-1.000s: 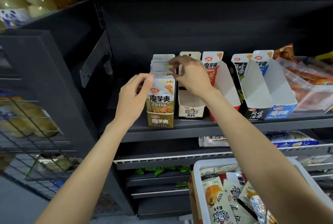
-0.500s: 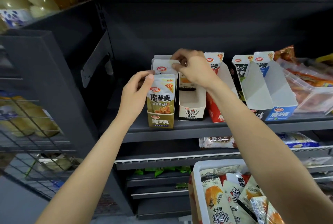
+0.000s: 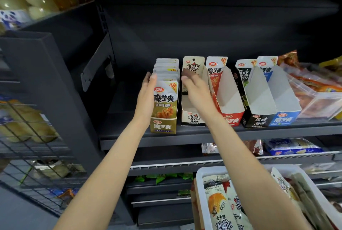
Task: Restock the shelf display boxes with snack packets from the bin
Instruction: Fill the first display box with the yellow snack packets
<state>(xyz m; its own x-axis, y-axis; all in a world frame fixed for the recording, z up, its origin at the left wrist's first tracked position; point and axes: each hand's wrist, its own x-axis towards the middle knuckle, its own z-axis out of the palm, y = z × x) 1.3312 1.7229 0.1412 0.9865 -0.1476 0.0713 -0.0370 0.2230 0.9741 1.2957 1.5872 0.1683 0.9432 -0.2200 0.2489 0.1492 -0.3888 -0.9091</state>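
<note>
On the dark shelf (image 3: 185, 138), the gold display box (image 3: 163, 116) looks full of packets; the 4 boxes to its right look nearly bare, and the bin (image 3: 200, 178) below holds stock. Left hand (image 3: 148, 96) rests flat against that box's side; right hand (image 3: 194, 90) hovers relaxed, holding nothing.

A dark metal shelf (image 3: 185, 137) carries five display boxes in a row: gold box (image 3: 162, 126) at left, cream box (image 3: 192, 118), red box (image 3: 231, 116), black box (image 3: 257, 120), blue box (image 3: 283, 118); a clear tub (image 3: 318, 103) stands far right.
</note>
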